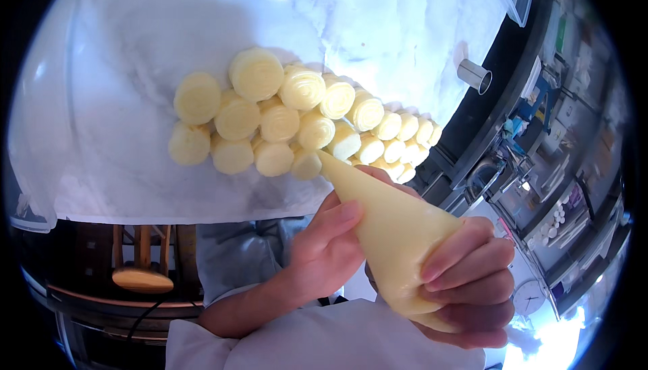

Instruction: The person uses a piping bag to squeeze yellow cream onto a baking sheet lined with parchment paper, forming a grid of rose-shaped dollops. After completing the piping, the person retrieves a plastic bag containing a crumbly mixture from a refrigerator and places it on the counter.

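Note:
A piping bag full of pale yellow cream slants down from right to left. My right hand is closed around its wide upper end. My left hand supports the bag's side near the narrow part, with the thumb against it. The bag's tip touches or hovers over a small round cake in the front row; which of the two cannot be told. Several round cakes stand close together in rows; many in the back row, such as one large cake, bear spiral-piped cream on top. One cake looks plain and paler.
The cakes stand on a white marbled table. A metal cup lies or stands near the table's right edge. A wooden stool is below at the left. Shelves with utensils and a round clock appear at the right.

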Demonstrator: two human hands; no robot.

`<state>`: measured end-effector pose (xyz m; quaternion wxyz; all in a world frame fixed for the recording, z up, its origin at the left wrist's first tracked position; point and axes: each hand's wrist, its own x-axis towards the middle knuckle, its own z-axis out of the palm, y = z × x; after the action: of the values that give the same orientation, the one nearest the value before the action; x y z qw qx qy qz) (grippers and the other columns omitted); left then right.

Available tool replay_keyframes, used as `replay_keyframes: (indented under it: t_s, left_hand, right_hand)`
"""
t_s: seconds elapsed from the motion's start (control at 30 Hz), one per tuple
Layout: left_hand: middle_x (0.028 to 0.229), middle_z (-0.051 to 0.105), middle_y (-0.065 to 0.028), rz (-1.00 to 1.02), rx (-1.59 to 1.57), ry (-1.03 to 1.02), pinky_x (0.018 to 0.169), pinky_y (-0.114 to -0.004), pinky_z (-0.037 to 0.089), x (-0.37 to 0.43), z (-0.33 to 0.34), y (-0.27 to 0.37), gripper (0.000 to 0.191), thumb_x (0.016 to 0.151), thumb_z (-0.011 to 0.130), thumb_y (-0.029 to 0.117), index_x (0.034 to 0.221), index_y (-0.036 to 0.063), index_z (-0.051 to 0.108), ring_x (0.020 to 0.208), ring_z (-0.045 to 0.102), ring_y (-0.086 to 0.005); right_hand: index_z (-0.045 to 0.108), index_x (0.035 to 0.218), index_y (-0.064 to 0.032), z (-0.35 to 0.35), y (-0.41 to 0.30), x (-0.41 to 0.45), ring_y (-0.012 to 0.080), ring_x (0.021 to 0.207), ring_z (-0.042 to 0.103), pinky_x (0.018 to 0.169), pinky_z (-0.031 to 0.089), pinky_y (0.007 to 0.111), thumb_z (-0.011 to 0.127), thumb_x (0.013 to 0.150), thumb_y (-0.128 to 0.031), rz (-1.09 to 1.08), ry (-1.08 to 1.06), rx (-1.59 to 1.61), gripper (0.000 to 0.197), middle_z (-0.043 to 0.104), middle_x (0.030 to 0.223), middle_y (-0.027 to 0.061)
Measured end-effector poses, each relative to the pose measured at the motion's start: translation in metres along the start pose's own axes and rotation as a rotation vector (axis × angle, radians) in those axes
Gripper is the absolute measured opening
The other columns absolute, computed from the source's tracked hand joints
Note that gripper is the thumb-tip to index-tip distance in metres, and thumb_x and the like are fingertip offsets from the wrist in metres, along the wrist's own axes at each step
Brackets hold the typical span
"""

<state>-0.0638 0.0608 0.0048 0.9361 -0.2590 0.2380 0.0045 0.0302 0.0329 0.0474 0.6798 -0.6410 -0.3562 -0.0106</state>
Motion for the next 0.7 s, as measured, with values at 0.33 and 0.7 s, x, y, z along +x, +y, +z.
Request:
replay_keyframes:
  t_s: [0.33, 0.7]
  left_hand:
    - [0.124, 0.055, -0.0201, 0.008, 0.113, -0.047, 0.101, -0.044, 0.042, 0.026, 0.003, 0.001, 0.050, 0.099, 0.048, 0.044, 0.129, 0.0046, 0.044, 0.118, 0.053, -0.0294]
    - [0.124, 0.055, -0.0258, -0.052, 0.200, -0.031, 0.098, -0.044, 0.044, 0.018, -0.005, -0.020, 0.051, 0.097, 0.052, 0.045, 0.129, 0.0064, 0.043, 0.115, 0.055, -0.0301]
  right_hand:
    - [0.042, 0.064, -0.0140, -0.008, 0.006, 0.010, 0.0126, 0.067, 0.043, 0.065, 0.045, 0.025, 0.039, 0.107, -0.042, -0.015, 0.032, 0.072, 0.051, 0.040, 0.064, -0.0006]
    - [0.034, 0.061, -0.0129, -0.028, -0.003, -0.007, 0.0116, 0.059, 0.045, 0.056, 0.050, 0.022, 0.035, 0.105, -0.034, -0.077, 0.182, 0.050, 0.049, 0.038, 0.060, -0.0008]
